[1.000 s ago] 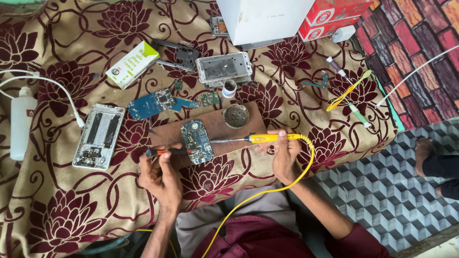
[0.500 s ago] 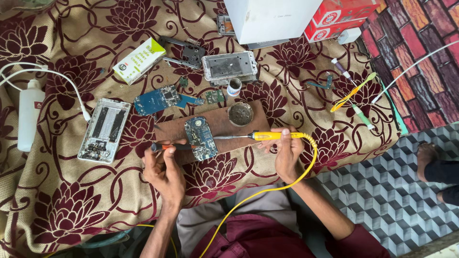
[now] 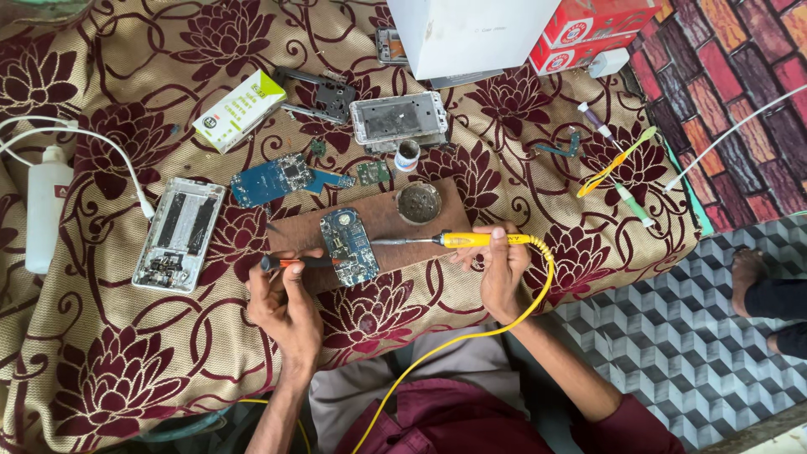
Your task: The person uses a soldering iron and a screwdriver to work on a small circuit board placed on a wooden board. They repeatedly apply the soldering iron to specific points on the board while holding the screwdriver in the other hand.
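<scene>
Between both hands (image 3: 286,303) (tools gripped), blue circuit board (image 3: 348,235)

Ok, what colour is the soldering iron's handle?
Yellow; the soldering iron shows best in the head view.

The right hand (image 3: 503,271) holds a yellow soldering iron (image 3: 471,240) beside the blue circuit board (image 3: 348,237); the left hand (image 3: 284,303) grips a small tool (image 3: 296,262) touching that board.

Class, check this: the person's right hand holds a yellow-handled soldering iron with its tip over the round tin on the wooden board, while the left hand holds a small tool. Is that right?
Not quite. In the head view the soldering iron, held by the right hand, points its tip at the blue circuit board, not the round tin. The left hand does hold a small tool.
</scene>
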